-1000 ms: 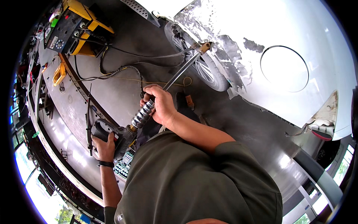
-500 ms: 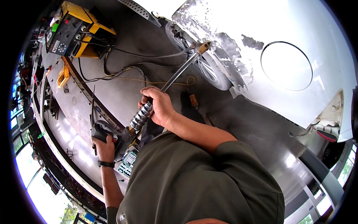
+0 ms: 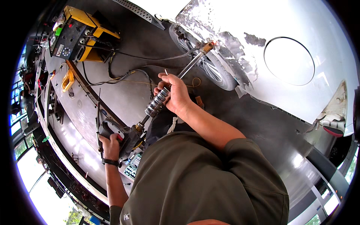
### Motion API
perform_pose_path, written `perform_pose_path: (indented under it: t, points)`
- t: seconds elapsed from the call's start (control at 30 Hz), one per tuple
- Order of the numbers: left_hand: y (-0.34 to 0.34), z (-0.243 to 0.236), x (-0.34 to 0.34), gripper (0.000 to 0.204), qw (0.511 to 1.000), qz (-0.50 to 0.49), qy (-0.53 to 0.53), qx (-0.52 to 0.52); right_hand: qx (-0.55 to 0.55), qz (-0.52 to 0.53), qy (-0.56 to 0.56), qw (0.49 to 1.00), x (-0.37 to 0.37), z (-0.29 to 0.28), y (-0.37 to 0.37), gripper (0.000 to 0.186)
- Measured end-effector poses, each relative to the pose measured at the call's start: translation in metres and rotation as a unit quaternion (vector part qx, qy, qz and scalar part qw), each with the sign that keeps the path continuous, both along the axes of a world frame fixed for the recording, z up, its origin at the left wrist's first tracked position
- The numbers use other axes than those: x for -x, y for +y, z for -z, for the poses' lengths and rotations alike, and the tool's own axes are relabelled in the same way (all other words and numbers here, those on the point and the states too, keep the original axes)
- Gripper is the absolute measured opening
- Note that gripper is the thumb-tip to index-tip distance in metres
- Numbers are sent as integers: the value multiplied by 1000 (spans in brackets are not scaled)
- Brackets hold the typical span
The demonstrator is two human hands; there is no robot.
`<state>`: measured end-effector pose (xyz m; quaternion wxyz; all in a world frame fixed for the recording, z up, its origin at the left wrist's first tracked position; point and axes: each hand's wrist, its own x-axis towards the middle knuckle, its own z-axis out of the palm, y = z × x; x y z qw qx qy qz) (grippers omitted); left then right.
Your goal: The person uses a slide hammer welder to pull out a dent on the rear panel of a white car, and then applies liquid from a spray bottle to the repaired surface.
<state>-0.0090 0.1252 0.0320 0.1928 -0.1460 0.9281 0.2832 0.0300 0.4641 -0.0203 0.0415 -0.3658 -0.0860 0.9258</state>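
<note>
Since the earlier frame, our right hand (image 3: 177,94) and the ribbed metal weight (image 3: 157,102) have slid up along the rod (image 3: 190,66) – so more bare rod shows between weight and tool body (image 3: 130,139). Right fingers are curled closed around the weight's upper end. Below and to the left of this grip, our left hand (image 3: 111,146) wraps firmly the black handle (image 3: 105,128). Beyond the right grip, the brass-coloured head (image 3: 207,47) reaches the scraped white car panel (image 3: 258,63) – a small orange glow shows there.
</note>
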Motion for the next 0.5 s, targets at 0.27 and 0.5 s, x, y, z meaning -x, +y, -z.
perform_pose_path:
  t: [0.27,0.5]
  points:
    - [-22,3,-1,50,992,104,61,-36,-19,28,48,998,13,19,71,29]
    - [-24,-11,1,54,991,119,64,-22,-47,47,4,998,3,-2,-12,17]
